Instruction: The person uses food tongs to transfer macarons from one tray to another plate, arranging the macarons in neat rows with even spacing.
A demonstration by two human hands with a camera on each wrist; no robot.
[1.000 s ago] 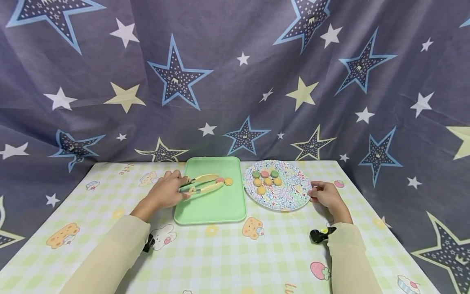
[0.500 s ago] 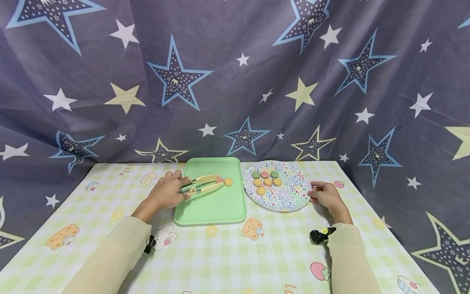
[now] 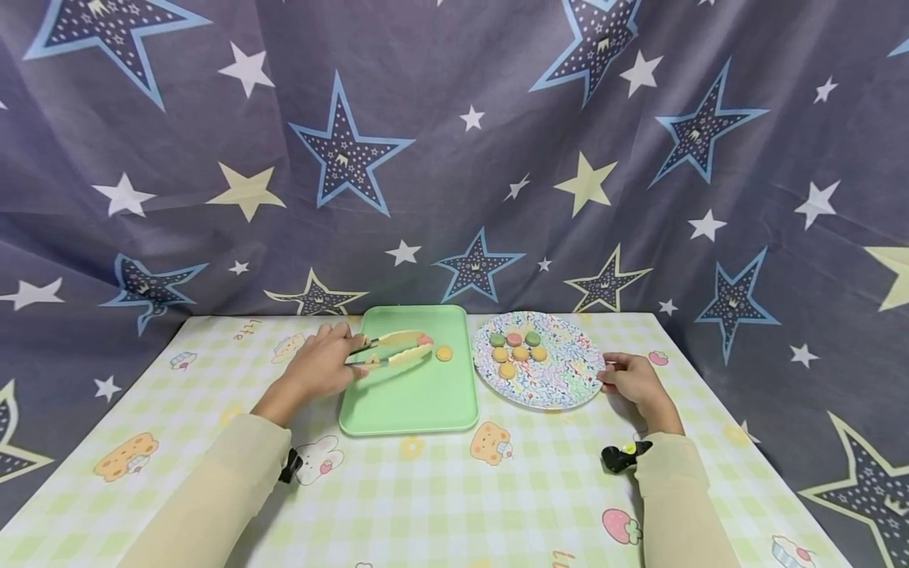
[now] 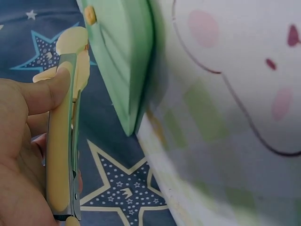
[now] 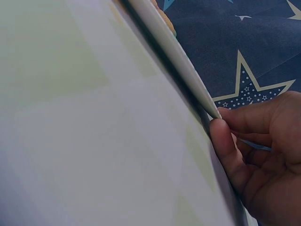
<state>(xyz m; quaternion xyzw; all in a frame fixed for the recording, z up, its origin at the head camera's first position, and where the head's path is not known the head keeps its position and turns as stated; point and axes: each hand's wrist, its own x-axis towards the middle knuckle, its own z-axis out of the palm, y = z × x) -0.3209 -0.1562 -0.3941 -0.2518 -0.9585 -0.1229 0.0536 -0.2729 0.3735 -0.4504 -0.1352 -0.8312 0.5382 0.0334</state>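
Note:
My left hand (image 3: 323, 363) grips a pair of yellow tongs (image 3: 405, 356) above the green tray (image 3: 408, 406). A pink macaron (image 3: 424, 339) sits between the tong tips. One yellow macaron (image 3: 443, 353) lies on the tray, to the right of the tips. In the left wrist view the thumb lies along the handle of the tongs (image 4: 59, 150). My right hand (image 3: 632, 380) pinches the right rim of a speckled round plate (image 3: 568, 379); the right wrist view has the plate's edge (image 5: 188, 70) between thumb and fingers.
On the plate's left half are several macarons: a pink one (image 3: 514, 339), green ones (image 3: 533, 338) and yellow ones (image 3: 521, 354). The tray stands just left of the plate on a checked tablecloth (image 3: 426, 505). A star-patterned curtain (image 3: 440, 158) hangs behind the table.
The tongs have closed on the pink macaron and risen slightly, drawing it away from the yellow one. My right hand has stayed at the plate's rim.

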